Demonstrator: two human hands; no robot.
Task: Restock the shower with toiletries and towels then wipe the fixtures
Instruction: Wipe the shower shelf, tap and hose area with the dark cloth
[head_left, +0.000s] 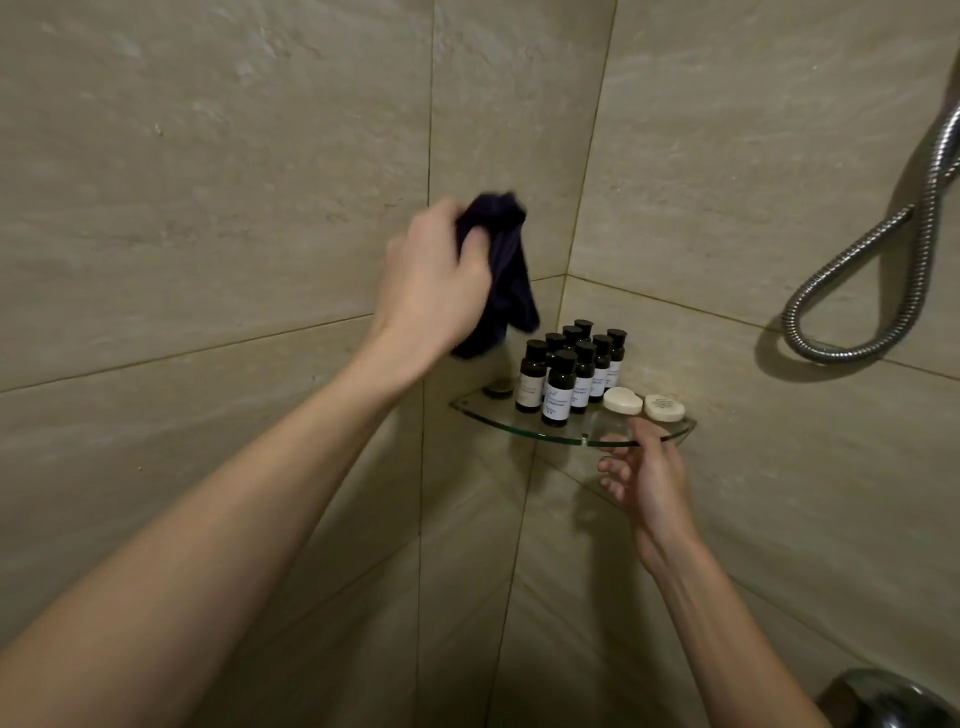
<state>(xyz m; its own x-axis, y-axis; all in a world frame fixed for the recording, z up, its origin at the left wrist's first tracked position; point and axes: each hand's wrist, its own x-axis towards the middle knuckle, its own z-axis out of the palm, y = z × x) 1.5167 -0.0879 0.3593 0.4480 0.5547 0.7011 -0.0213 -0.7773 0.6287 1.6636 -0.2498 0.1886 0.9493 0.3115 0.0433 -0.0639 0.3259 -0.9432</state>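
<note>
A glass corner shelf (485, 417) is fixed where two beige tiled walls meet. Several small dark toiletry bottles (559, 387) with white labels stand on it in a cluster. Two round wrapped soaps (623, 400) lie to their right. My left hand (431, 280) is raised above and left of the shelf, shut on a dark cloth (506, 270) that hangs down toward the bottles. My right hand (647, 475) is open just below the shelf's front right rim, fingers apart; whether a fingertip touches the rim I cannot tell.
A chrome shower hose (857, 306) loops down the right wall. A chrome fixture (883, 696) shows at the bottom right corner. A small round metal mount (497, 387) sits at the shelf's left end.
</note>
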